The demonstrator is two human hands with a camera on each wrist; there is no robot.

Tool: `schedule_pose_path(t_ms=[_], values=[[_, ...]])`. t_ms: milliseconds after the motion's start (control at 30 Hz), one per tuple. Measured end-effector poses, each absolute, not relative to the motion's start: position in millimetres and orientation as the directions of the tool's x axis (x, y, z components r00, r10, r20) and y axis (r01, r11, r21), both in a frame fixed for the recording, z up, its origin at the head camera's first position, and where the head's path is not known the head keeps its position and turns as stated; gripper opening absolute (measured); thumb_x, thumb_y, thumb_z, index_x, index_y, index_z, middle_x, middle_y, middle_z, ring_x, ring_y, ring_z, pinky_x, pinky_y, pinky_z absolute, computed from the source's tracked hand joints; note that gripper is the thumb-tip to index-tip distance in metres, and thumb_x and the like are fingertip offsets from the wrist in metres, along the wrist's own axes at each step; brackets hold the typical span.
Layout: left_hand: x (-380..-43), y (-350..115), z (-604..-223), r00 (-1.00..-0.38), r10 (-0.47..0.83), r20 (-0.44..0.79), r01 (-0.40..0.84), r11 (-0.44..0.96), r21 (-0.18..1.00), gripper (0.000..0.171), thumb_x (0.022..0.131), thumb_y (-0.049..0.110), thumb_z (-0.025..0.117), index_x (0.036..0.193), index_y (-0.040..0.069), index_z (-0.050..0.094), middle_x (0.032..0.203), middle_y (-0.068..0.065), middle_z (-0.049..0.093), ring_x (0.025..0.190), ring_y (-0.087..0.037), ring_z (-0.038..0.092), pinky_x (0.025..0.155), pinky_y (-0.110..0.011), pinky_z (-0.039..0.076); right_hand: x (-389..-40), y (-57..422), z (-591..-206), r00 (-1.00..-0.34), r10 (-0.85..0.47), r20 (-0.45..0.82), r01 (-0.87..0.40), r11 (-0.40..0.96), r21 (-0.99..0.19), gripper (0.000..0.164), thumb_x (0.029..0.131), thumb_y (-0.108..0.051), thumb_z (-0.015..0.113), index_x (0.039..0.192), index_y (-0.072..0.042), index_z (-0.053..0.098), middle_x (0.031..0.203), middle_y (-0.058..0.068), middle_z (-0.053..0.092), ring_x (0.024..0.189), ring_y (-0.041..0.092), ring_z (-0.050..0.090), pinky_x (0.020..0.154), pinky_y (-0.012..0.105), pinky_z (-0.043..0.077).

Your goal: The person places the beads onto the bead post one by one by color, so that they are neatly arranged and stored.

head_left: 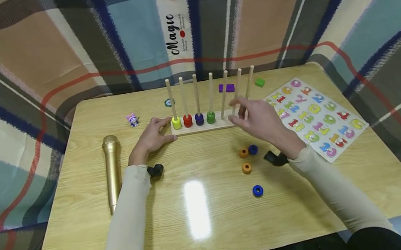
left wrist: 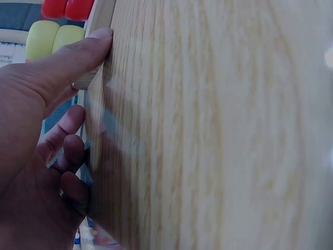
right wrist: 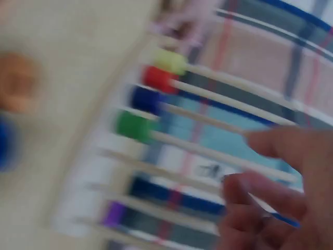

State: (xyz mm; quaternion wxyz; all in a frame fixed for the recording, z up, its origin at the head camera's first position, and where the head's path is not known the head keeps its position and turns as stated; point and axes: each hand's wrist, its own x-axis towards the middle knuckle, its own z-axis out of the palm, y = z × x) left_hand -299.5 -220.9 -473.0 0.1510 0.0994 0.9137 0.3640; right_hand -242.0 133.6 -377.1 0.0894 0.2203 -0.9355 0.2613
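Observation:
A wooden peg board [head_left: 205, 127] with a row of upright pegs stands toward the back of the table. Its left pegs carry yellow rings [head_left: 176, 123], red rings [head_left: 187, 121], dark blue rings [head_left: 199, 119] and green rings [head_left: 210, 117]. My left hand [head_left: 151, 138] holds the board's left end, thumb along the front edge. By the bare right-hand pegs is my right hand [head_left: 260, 120]; in the blurred right wrist view its thumb and index finger are apart, with nothing between them. Loose orange rings [head_left: 246, 168] and blue rings [head_left: 257, 190] lie in front of the board.
A gold microphone-shaped object [head_left: 114, 173] lies at left, near a small figurine [head_left: 132, 119]. Behind the board are purple blocks [head_left: 230, 88], a green block [head_left: 260, 82] and a small round object [head_left: 168, 103]. A number sheet [head_left: 318, 119] lies at right.

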Motion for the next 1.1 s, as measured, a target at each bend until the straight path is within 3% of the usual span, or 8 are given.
schedule_pose_path(t_ms=[100, 200, 267, 433, 567, 767, 933, 1100], values=[[-298, -219, -474, -0.934, 0.298, -0.197, 0.085, 0.722, 0.687, 0.077, 0.103, 0.028, 0.075, 0.169, 0.015, 0.037, 0.152, -0.021, 0.037, 0.144, -0.044, 0.039, 0.120, -0.064, 0.032, -226, 152, -408, -0.879, -0.462, 0.117, -0.469, 0.798, -0.379, 0.039, 0.096, -0.030, 0.080, 0.128, -0.007, 0.075, 0.110, 0.011, 0.072, 0.091, 0.029, 0.067, 0.077, 0.047, 0.056], [-297, -224, -475, -0.935, 0.297, -0.196, 0.089, 0.729, 0.679, 0.076, 0.104, 0.028, 0.074, 0.169, 0.014, 0.036, 0.153, -0.022, 0.037, 0.143, -0.044, 0.040, 0.119, -0.064, 0.033, -220, 158, -432, -0.859, -0.511, -0.005, -0.474, 0.801, -0.366, 0.042, 0.094, -0.032, 0.083, 0.127, -0.007, 0.077, 0.124, 0.015, 0.069, 0.114, 0.035, 0.064, 0.097, 0.054, 0.052], [-298, -226, -476, -0.935, 0.294, -0.199, 0.087, 0.733, 0.675, 0.076, 0.104, 0.028, 0.073, 0.169, 0.014, 0.036, 0.153, -0.023, 0.037, 0.142, -0.044, 0.040, 0.119, -0.064, 0.033, -218, 159, -442, -0.854, -0.518, -0.041, -0.469, 0.802, -0.370, 0.039, 0.094, -0.034, 0.084, 0.123, -0.008, 0.079, 0.124, 0.015, 0.070, 0.117, 0.036, 0.063, 0.101, 0.055, 0.050], [-299, -225, -476, -0.934, 0.296, -0.202, 0.081, 0.725, 0.684, 0.076, 0.104, 0.027, 0.074, 0.168, 0.013, 0.037, 0.153, -0.023, 0.036, 0.142, -0.045, 0.039, 0.120, -0.065, 0.031, -219, 158, -449, -0.862, -0.506, -0.043, -0.455, 0.806, -0.378, 0.027, 0.096, -0.031, 0.082, 0.112, -0.009, 0.082, 0.114, 0.009, 0.073, 0.107, 0.030, 0.064, 0.092, 0.048, 0.051], [-300, -220, -476, -0.932, 0.300, -0.206, 0.079, 0.720, 0.690, 0.076, 0.103, 0.026, 0.074, 0.168, 0.013, 0.037, 0.153, -0.023, 0.036, 0.141, -0.044, 0.040, 0.120, -0.064, 0.032, -226, 158, -435, -0.879, -0.475, 0.038, -0.442, 0.783, -0.438, 0.026, 0.100, -0.027, 0.078, 0.115, -0.006, 0.080, 0.109, 0.009, 0.077, 0.098, 0.026, 0.070, 0.084, 0.043, 0.058], [-300, -221, -477, -0.934, 0.293, -0.205, 0.069, 0.710, 0.701, 0.077, 0.103, 0.026, 0.075, 0.169, 0.015, 0.036, 0.152, -0.022, 0.037, 0.140, -0.044, 0.041, 0.119, -0.064, 0.032, -250, 147, -380, -0.863, -0.365, 0.350, -0.505, 0.644, -0.574, 0.024, 0.100, -0.011, 0.076, 0.119, 0.003, 0.075, 0.115, 0.017, 0.073, 0.099, 0.031, 0.073, 0.086, 0.044, 0.063], [-299, -221, -478, -0.936, 0.292, -0.197, 0.071, 0.704, 0.707, 0.077, 0.103, 0.026, 0.076, 0.169, 0.015, 0.037, 0.152, -0.022, 0.037, 0.141, -0.044, 0.041, 0.120, -0.063, 0.032, -271, 134, -339, -0.783, -0.280, 0.556, -0.592, 0.612, -0.525, 0.025, 0.101, -0.009, 0.075, 0.123, 0.003, 0.076, 0.117, 0.018, 0.070, 0.103, 0.033, 0.073, 0.093, 0.046, 0.062], [-298, -219, -478, -0.934, 0.301, -0.192, 0.081, 0.703, 0.707, 0.077, 0.103, 0.026, 0.076, 0.168, 0.014, 0.038, 0.151, -0.024, 0.037, 0.141, -0.045, 0.040, 0.120, -0.064, 0.031, -289, 126, -326, -0.778, -0.259, 0.573, -0.580, 0.647, -0.495, 0.026, 0.101, -0.006, 0.071, 0.125, 0.004, 0.076, 0.120, 0.019, 0.072, 0.104, 0.033, 0.074, 0.094, 0.044, 0.061]])
